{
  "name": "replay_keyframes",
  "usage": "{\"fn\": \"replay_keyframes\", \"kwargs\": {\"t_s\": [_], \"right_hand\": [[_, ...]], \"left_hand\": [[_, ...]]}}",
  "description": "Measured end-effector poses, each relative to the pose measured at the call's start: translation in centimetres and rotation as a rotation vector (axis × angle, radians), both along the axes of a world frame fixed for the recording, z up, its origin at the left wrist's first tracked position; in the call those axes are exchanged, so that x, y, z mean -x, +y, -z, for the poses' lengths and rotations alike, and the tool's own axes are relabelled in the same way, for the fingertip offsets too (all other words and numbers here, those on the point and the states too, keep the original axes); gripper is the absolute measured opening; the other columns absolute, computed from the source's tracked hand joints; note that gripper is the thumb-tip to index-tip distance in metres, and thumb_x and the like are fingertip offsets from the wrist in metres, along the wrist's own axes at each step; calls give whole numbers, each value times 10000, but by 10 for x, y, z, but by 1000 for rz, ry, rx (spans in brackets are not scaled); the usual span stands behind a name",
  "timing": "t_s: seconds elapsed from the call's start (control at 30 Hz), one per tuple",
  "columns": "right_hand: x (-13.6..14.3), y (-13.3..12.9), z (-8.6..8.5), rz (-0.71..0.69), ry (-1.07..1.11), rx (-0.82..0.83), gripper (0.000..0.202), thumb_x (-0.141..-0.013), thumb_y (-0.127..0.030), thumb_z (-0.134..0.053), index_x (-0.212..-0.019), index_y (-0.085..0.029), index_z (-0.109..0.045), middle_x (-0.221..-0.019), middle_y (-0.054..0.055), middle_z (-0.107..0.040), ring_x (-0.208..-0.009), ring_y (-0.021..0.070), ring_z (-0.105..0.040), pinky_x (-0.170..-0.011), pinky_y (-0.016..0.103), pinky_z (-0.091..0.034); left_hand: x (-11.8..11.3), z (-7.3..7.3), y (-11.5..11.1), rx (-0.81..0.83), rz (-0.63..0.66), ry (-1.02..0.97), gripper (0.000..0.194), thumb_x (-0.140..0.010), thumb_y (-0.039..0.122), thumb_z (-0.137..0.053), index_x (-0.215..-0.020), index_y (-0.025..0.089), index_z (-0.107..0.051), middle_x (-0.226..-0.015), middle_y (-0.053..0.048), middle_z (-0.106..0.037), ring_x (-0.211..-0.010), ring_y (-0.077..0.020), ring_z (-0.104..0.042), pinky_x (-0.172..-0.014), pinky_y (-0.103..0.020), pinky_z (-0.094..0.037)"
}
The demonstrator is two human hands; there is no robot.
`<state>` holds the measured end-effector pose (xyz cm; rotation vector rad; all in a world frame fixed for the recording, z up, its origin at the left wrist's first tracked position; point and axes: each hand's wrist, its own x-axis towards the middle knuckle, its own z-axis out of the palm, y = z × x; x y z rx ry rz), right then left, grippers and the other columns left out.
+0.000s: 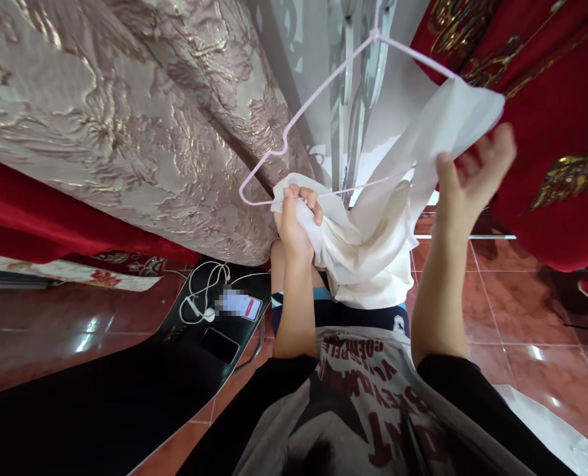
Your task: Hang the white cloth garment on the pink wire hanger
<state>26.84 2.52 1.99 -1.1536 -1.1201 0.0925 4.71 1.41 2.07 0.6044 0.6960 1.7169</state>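
Note:
A pale pink hanger (314, 109) hangs at upper centre, tilted, its right shoulder inside a sheer white garment (373, 244). The hanger's left end is bare and sticks out past my left hand (298, 215). My left hand has its fingers curled round the white cloth beside the hanger's lower bar. To the right, my right hand (475, 168) is spread, its thumb by the edge of the cloth near the hanger's right shoulder. The rest of the garment droops in folds between my forearms, over my lap.
Shiny pink floral fabric (125, 119) hangs on the left, and red sequined fabric (551, 145) on the right. A black seat (125, 390) at lower left holds a lit phone (239, 303), a dark phone (219, 346) and a white cable (195, 297). Red floor tiles (502, 291) lie below.

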Motion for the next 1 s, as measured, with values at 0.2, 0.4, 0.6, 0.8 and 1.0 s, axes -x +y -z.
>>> {"fn": "replay_keyframes", "kwargs": {"t_s": [0.2,0.4,0.6,0.8,1.0], "right_hand": [[15,0,22,-148,-97,148,462,-917,-567,-603,-1218,-216,-598,-1117,92,-662,-1042,215,-670,-972,466,-562],[31,-17,-13,-7,-51,221,326,-911,-484,-614,-771,-190,-630,-702,26,-595,-690,152,-581,-737,366,-546],[22,3,-78,-254,134,107,160,-855,-290,-587,-750,-177,-626,-607,9,-498,-556,123,-457,-571,296,-336],[-49,32,-89,-342,300,130,102,-830,-352,-540,-794,-259,-561,-708,21,-359,-604,134,-340,-604,323,-351],[-35,16,-24,167,567,-154,226,-951,-395,-334,-840,-223,-428,-788,-1,-370,-514,62,-199,-520,260,-246]], "left_hand": [[1,2,3,20,-27,15,386,-1062,394,-533,-732,206,-463,-608,38,-471,-380,-78,-409,-372,-204,-293],[5,-2,7,8,-45,6,413,-1103,321,-422,-711,196,-456,-557,43,-447,-350,-76,-375,-351,-193,-254],[13,-4,10,6,10,-4,437,-1122,268,-321,-711,187,-448,-536,46,-458,-323,-70,-395,-351,-176,-252],[30,-8,13,3,47,21,414,-1099,337,-435,-714,188,-465,-549,40,-482,-330,-67,-403,-354,-172,-267],[17,-6,9,30,92,-40,434,-1118,260,-307,-718,187,-459,-566,35,-471,-320,-67,-391,-341,-182,-259]]}}
